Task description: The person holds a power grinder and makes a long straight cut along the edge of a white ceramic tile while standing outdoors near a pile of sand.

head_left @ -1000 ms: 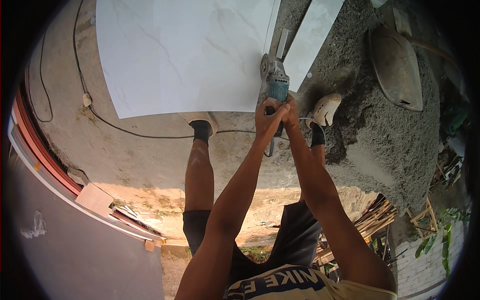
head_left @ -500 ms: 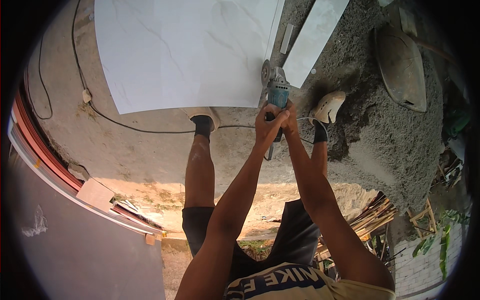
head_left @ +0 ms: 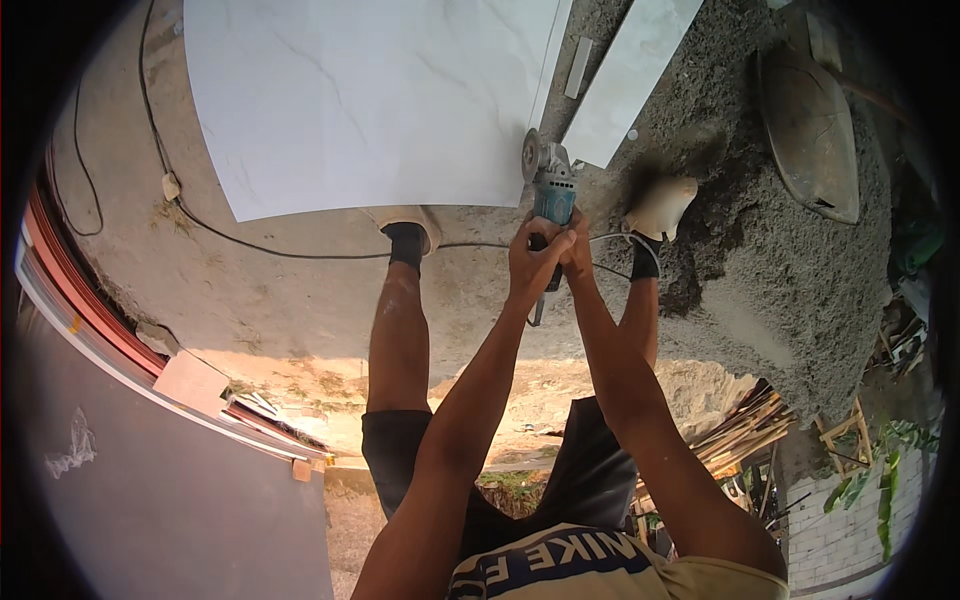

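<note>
An angle grinder (head_left: 554, 203) with a teal body points away from me, and both my hands are wrapped round it. My left hand (head_left: 533, 256) grips its left side; my right hand (head_left: 577, 245) closes on it from the right. The grinder's disc (head_left: 531, 155) stands on edge at the right border of a large white marbled tile (head_left: 360, 110), close to its near right corner. A thin line runs along the tile near that border. Whether the disc touches the tile I cannot tell.
A narrow white tile strip (head_left: 632, 80) and a small offcut (head_left: 578, 67) lie right of the big tile. A black power cord (head_left: 300, 256) crosses the concrete by my feet. Grey sand (head_left: 790, 290) spreads rightward, with a shovel (head_left: 812, 135) on it. Wooden sticks (head_left: 740, 435) lie nearer me.
The grinder and both hands have stayed almost in place at the tile's border. The ground and tile have shifted slightly in the picture. Dark dust beside my right foot now covers more of the shoe.
</note>
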Demonstrator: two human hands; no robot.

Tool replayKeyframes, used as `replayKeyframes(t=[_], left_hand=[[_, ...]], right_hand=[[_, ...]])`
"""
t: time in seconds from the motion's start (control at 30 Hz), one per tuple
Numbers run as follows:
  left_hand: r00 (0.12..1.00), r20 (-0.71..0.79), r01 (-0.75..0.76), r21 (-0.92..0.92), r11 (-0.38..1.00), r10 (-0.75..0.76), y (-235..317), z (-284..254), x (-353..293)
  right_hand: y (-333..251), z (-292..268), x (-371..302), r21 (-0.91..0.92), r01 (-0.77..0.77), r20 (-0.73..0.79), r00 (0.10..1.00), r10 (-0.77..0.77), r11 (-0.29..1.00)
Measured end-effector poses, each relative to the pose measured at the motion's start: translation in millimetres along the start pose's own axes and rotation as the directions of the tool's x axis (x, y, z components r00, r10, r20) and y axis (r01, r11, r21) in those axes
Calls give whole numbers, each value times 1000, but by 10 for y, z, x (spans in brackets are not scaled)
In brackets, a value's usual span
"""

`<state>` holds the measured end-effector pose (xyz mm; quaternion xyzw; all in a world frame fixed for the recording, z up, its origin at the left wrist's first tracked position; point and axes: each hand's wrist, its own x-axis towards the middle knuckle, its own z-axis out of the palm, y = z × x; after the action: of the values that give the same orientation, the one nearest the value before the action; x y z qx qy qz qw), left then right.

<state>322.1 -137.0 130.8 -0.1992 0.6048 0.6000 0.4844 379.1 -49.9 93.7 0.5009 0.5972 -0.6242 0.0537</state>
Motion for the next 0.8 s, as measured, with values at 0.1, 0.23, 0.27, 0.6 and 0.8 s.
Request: replayKeyframes(t=[0.1, 0.23, 0.27, 0.6, 0.8], left_hand=[[998, -59, 26, 50, 998, -23, -53, -27, -59], [997, -51, 65, 8, 998, -65, -34, -60, -173], [999, -30, 40, -1, 999, -40, -28, -64, -189], [999, -41, 11, -16, 1000, -11, -101, -139, -333], [999, -37, 17, 13, 1000, -16, -258, -211, -410]], right_hand=[[-13, 57, -79, 84, -23, 17, 1000, 21, 996], [-19, 77, -197, 98, -47, 30, 999, 44, 994], [6, 69, -216, 90, -51, 38, 998, 47, 995], [35, 120, -415, 27, -47, 22, 999, 47, 999], [132, 148, -505, 4, -113, 21, 993, 113, 994]])
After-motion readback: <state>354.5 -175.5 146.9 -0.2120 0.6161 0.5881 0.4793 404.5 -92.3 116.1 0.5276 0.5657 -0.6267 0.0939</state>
